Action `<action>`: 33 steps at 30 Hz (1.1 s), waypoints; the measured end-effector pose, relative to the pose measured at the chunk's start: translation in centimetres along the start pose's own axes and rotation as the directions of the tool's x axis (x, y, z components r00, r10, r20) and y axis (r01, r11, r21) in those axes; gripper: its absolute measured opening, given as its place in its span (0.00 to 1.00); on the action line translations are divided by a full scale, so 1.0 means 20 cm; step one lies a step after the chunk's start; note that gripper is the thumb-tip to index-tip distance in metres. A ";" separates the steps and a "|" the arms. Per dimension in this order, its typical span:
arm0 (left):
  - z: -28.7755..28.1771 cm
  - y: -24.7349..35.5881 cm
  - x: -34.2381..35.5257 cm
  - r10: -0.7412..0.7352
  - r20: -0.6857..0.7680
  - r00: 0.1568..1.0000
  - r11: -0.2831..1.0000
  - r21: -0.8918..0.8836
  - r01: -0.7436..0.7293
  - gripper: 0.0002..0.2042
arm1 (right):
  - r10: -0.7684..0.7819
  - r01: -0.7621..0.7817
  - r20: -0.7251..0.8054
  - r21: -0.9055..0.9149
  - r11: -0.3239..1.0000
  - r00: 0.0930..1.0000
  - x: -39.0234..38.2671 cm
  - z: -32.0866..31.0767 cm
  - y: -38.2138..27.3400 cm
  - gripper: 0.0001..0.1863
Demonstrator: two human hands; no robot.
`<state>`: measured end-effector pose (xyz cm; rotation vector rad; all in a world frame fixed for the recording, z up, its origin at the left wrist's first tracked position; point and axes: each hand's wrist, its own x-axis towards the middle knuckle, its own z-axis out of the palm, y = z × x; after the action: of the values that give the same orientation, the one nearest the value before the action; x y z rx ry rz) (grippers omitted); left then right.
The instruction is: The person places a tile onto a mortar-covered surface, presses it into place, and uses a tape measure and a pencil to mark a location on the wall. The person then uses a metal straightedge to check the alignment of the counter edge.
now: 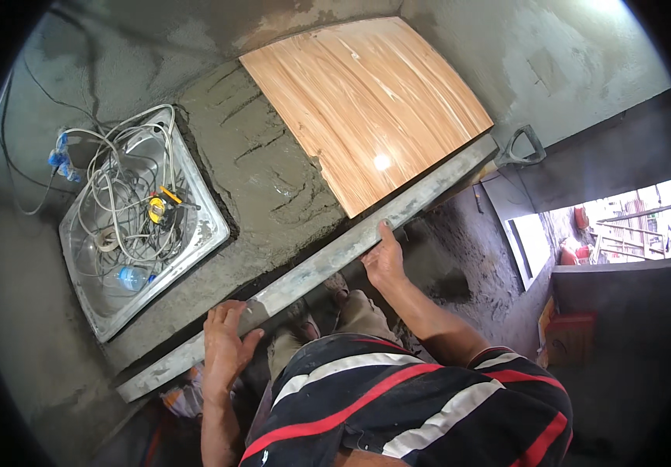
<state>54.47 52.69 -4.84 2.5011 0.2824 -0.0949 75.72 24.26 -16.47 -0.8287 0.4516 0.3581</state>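
Note:
My left hand (229, 346) is closed on the lower-left stretch of a long grey metal straightedge (304, 274), its fingers over the near edge. My right hand (383, 257) grips the same bar farther right, thumb uppermost. The bar runs diagonally along the front edge of a counter spread with grooved grey mortar (238, 159). A glossy wood-look tile (359, 93) lies on the back-right part of the counter, beside the bar. To the left is a steel sink (207, 226), filled with tangled cables (113, 191), a yellow tape measure (156, 210) and a plastic bottle (131, 277).
Rough grey walls (522, 54) enclose the counter. A grey handled tool (523, 146) sits at its right end. A blue-taped cable end (61, 159) hangs left. At right are an opening (623, 222) onto scaffolding and a red box (572, 338). My legs stand below the bar.

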 end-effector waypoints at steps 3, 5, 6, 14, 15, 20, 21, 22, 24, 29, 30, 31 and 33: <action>0.02 0.06 -0.01 0.004 0.059 0.998 0.987 0.161 -0.014 0.33 | 0.000 0.000 -0.006 0.045 0.999 1.000 -0.12 -0.01 -0.04 0.23; 0.05 0.09 -0.03 -0.032 0.137 0.990 0.974 0.228 0.000 0.36 | -0.011 0.007 0.051 0.083 0.996 0.999 -0.22 -0.04 -0.07 0.20; 0.06 0.10 -0.03 -0.075 0.217 0.973 0.956 0.293 0.009 0.38 | -0.007 0.002 0.056 0.083 0.997 0.998 -0.25 -0.07 -0.09 0.20; 0.23 0.12 -0.13 0.082 0.202 0.976 0.978 0.175 -0.118 0.35 | -0.178 0.178 -0.002 0.072 0.981 0.984 -0.50 -0.08 -0.30 0.23; 0.27 0.10 -0.14 0.086 0.191 0.978 0.981 0.156 -0.117 0.34 | -0.256 0.256 0.007 0.017 0.967 0.967 -0.49 -0.10 -0.33 0.24; 0.48 -0.12 -0.21 0.043 0.065 0.997 0.996 0.080 -0.048 0.32 | -0.273 0.309 0.415 -0.022 0.951 0.868 -0.47 0.05 -0.50 0.29; 0.54 -0.21 -0.24 0.011 -0.002 1.000 0.998 0.063 -0.011 0.32 | -0.240 0.304 0.573 -0.017 0.952 0.783 -0.46 0.13 -0.51 0.30; 0.61 -0.29 -0.29 -0.020 -0.068 0.997 0.999 0.047 0.023 0.32 | -0.220 0.286 0.586 -0.020 0.958 0.779 -0.47 0.20 -0.50 0.30; 0.71 -0.43 -0.38 -0.107 -0.104 0.989 0.991 0.064 0.114 0.31 | -0.062 0.297 0.631 -0.275 0.914 0.774 -0.53 0.36 -0.41 0.31; 0.74 -0.46 -0.41 -0.193 -0.496 0.847 0.981 -0.118 0.154 0.32 | 0.174 0.205 0.783 -0.359 0.911 0.597 -0.76 0.69 0.28 0.20; 0.72 -0.44 -0.41 -0.203 -0.590 0.781 0.976 -0.183 0.115 0.34 | 0.250 0.196 0.748 -0.453 0.870 0.615 -0.83 0.73 0.39 0.15; 0.73 -0.45 -0.42 -0.344 -0.584 0.735 0.937 -0.265 0.228 0.31 | 0.289 0.217 0.759 -0.488 0.845 0.583 -0.83 0.74 0.51 0.15; 0.75 -0.53 -0.48 -0.503 -0.554 0.663 0.864 -0.319 0.389 0.31 | 0.441 0.283 0.756 -0.612 0.738 0.484 -0.84 0.85 0.69 0.15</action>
<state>42.81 50.48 -21.79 2.1510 1.1404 0.5587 59.07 43.80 -6.25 -1.1996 -0.7158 1.0404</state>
